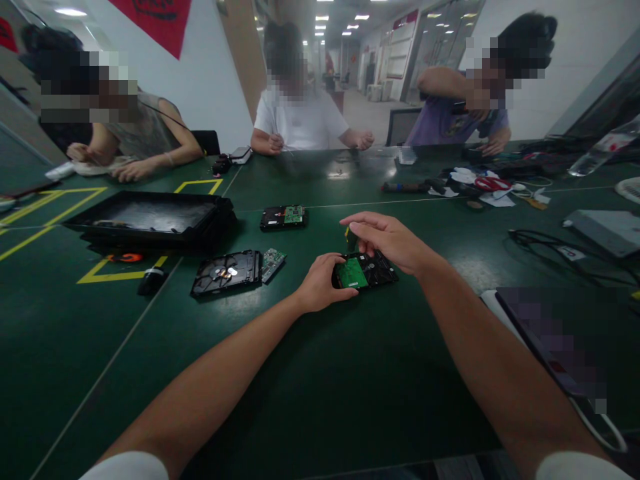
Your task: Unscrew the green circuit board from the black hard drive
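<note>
A black hard drive [371,269] with a green circuit board lies on the dark green table [320,373] in front of me. My left hand [320,283] grips its left end, fingers curled round the edge. Above the drive's far side my right hand [387,238] is closed on a small dark screwdriver [351,237] with a yellow-green mark, held upright at the drive's top edge. To the left lies an opened hard drive [227,272] with a loose green circuit board [273,263] beside it. A third drive [283,217] sits further back.
A black tray [150,220] sits at the left over yellow floor-style markings, a black mouse [150,280] before it. Three other people sit across the table. Cables [550,243], scissors [493,183], a water bottle [603,152] and a dark device [555,347] occupy the right side.
</note>
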Demonstrator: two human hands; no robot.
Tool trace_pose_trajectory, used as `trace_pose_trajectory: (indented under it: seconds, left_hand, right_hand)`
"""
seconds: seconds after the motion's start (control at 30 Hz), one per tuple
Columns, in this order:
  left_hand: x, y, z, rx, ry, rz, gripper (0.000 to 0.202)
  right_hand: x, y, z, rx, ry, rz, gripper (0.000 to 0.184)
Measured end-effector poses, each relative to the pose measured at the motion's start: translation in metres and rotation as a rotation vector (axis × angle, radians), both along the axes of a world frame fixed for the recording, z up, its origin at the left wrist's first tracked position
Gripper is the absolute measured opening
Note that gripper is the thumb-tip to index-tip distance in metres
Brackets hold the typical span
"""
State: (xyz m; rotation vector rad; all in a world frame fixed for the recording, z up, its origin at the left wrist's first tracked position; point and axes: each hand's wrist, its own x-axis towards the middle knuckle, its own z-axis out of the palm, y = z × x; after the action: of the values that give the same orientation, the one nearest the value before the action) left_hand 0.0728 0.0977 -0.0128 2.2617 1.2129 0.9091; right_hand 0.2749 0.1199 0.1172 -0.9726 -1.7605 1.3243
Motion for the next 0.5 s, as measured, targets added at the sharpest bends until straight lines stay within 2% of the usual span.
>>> trace_pose_trajectory:
  seconds: [0.23,0.5]
  left_hand:
    - [-0.0005,-0.0004,0.0017,-0.008,0.006,-0.003,0.071]
    - [-0.0004,-0.0007,0.0028,-0.01,0.001,-0.001,0.071]
  right_hand:
    - [0.0017,0.0032,-0.0038,-0.004,-0.018,-0.067,0.016]
    - [-0.0007,-0.004,0.0009,-0.122,0.043,0.1,0.023]
